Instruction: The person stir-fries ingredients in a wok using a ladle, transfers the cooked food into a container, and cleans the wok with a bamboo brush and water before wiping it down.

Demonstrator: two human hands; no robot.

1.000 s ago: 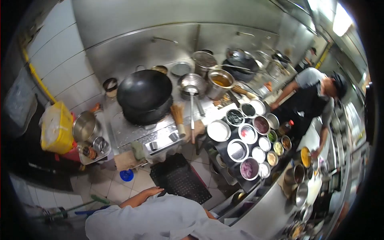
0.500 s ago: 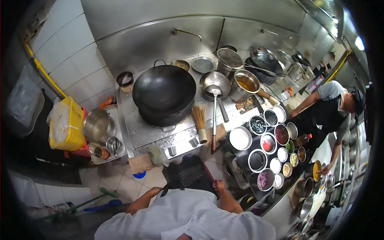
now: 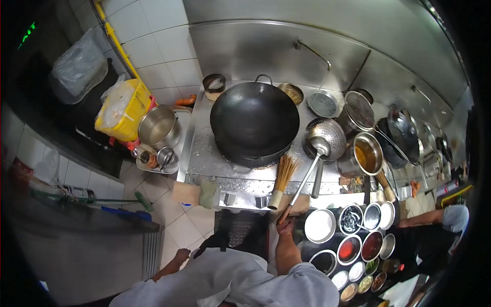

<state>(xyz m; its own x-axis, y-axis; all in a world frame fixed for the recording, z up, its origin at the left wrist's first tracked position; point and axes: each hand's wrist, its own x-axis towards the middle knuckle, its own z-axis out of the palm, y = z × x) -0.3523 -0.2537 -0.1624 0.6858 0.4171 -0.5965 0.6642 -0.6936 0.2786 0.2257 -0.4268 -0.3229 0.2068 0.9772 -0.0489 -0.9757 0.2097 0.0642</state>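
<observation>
My right hand (image 3: 286, 226) is closed on the wooden handle end of a long steel ladle (image 3: 320, 147). The ladle's bowl rests on a perforated strainer (image 3: 330, 134) at the back of the stove. My left hand (image 3: 181, 255) hangs low beside my body, away from the stove; its fingers are too small and dark to make out. A large black wok (image 3: 254, 120) sits on the burner ahead of me. Between wok and ladle lies a bamboo brush (image 3: 284, 176), bristles towards the back.
Several seasoning bowls, including one of white powder (image 3: 320, 226), stand at the right. A pot of oil (image 3: 366, 154) is behind them. A steel pot (image 3: 159, 128) and a yellow bin (image 3: 123, 110) stand left. A co-worker's arm (image 3: 427, 218) reaches in at far right.
My right hand has moved up and forward from beside my apron to the ladle's handle. My left hand has dropped outward from the apron. The view has turned right.
</observation>
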